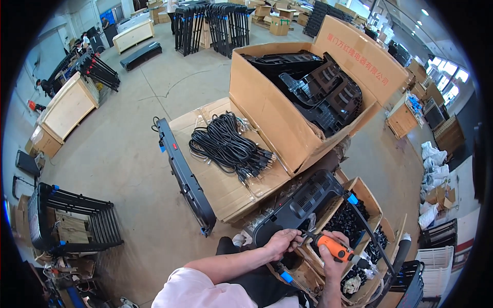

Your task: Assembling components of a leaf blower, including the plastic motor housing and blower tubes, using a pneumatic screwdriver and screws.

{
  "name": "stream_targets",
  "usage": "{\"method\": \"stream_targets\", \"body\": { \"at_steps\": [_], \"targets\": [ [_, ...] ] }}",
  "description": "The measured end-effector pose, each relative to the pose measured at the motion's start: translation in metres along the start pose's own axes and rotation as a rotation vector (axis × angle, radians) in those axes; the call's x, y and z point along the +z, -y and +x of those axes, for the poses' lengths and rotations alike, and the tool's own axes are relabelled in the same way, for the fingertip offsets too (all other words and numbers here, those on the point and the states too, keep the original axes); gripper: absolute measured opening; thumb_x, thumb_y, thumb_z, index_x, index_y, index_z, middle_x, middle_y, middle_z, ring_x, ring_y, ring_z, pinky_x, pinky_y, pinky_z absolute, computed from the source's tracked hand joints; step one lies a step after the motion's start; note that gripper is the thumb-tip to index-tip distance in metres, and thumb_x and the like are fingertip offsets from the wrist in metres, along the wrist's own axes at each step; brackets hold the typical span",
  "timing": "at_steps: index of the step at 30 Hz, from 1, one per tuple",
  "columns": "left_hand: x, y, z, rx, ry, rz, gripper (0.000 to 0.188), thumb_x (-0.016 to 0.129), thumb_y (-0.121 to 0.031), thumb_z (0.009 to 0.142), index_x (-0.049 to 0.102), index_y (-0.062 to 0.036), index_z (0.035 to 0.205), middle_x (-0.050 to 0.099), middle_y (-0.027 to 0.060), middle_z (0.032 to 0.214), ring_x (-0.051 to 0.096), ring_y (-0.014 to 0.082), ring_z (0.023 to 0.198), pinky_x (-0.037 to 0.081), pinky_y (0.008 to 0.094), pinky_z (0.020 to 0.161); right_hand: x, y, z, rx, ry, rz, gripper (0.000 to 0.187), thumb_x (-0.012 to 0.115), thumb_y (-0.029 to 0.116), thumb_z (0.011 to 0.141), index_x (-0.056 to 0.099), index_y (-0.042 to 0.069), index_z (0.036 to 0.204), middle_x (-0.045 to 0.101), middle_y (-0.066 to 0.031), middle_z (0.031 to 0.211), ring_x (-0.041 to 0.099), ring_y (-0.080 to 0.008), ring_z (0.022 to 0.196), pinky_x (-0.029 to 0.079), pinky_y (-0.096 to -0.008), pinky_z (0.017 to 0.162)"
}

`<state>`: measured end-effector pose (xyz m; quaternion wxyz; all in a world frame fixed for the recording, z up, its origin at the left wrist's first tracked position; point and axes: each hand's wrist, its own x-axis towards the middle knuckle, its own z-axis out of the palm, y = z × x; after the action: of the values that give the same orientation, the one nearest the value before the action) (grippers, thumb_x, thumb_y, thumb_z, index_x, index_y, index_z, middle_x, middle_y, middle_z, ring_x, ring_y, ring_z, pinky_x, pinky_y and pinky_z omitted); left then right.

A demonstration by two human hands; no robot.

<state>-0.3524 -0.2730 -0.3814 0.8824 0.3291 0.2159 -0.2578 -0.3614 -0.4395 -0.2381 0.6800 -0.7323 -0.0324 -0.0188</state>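
In my right hand [334,254] is an orange and black electric screwdriver [334,248], gripped around its body with the bit toward the left. My left hand [282,243] meets the bit end, its thumb and fingers pinched together. Whatever lies between those fingertips is too small to make out. Just beyond both hands, a black vented plastic cover [308,198] lies tilted against a black tube frame [367,226] with blue tape on it. To the right of the screwdriver, a wooden bin [371,197] with compartments holds many small black parts [349,222].
A bundle of black cables [228,146] lies on a cardboard surface [215,197]. Behind it stands an open carton [272,102] of black plastic mouldings [323,92]. A long black part [182,174] leans at its left side. Black frames [77,218] stand on the left floor.
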Motion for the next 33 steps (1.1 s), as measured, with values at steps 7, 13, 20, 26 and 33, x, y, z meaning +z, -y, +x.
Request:
{"method": "stream_targets", "body": {
  "at_steps": [7, 13, 20, 26, 33],
  "targets": [
    [0.006, 0.036, -0.041, -0.085, -0.023, -0.175, 0.027, 0.056, -0.037, 0.111, 0.065, -0.0109, 0.111, 0.058, -0.0046, 0.083, 0.048, 0.0080, 0.066, 0.037, 0.0230, 0.054, -0.033, -0.002, -0.071, -0.029, 0.026, 0.052, 0.052, 0.077, -0.002, 0.084, 0.055, 0.001, 0.131, 0.069, -0.0200, 0.124, 0.068, -0.0270, 0.117, 0.052, -0.0434, 0.108],
    [0.009, 0.075, -0.076, -0.073, -0.043, -0.341, 0.029, 0.056, -0.041, 0.110, 0.061, -0.0127, 0.107, 0.049, -0.0063, 0.079, 0.041, 0.0073, 0.064, 0.031, 0.0230, 0.054, -0.047, -0.017, -0.114, -0.073, 0.134, 0.108, 0.053, 0.079, 0.005, 0.084, 0.055, 0.001, 0.130, 0.069, -0.0194, 0.125, 0.067, -0.0258, 0.116, 0.051, -0.0422, 0.107],
    [0.012, 0.096, -0.110, -0.052, -0.099, -0.348, 0.028, 0.054, -0.038, 0.111, 0.059, -0.0111, 0.112, 0.050, -0.0049, 0.080, 0.044, 0.0101, 0.068, 0.034, 0.0251, 0.057, -0.050, -0.021, -0.142, -0.100, 0.214, 0.088, 0.051, 0.076, 0.001, 0.086, 0.054, 0.001, 0.132, 0.064, -0.0183, 0.132, 0.065, -0.0252, 0.118, 0.052, -0.0396, 0.105],
    [0.019, 0.093, -0.104, -0.094, -0.128, -0.379, 0.029, 0.052, -0.039, 0.112, 0.062, -0.0111, 0.116, 0.051, -0.0037, 0.081, 0.044, 0.0109, 0.068, 0.035, 0.0253, 0.057, -0.046, -0.021, -0.150, -0.145, 0.178, 0.052, 0.052, 0.076, -0.001, 0.086, 0.054, 0.002, 0.133, 0.063, -0.0188, 0.134, 0.063, -0.0262, 0.120, 0.052, -0.0407, 0.106],
    [0.007, 0.069, -0.102, -0.168, -0.075, -0.372, 0.030, 0.052, -0.039, 0.112, 0.063, -0.0115, 0.113, 0.050, -0.0038, 0.080, 0.044, 0.0113, 0.068, 0.035, 0.0252, 0.057, -0.020, -0.013, -0.151, -0.140, 0.136, -0.025, 0.053, 0.075, -0.002, 0.086, 0.053, 0.003, 0.134, 0.062, -0.0192, 0.135, 0.061, -0.0274, 0.124, 0.050, -0.0429, 0.109]
  ]
}}
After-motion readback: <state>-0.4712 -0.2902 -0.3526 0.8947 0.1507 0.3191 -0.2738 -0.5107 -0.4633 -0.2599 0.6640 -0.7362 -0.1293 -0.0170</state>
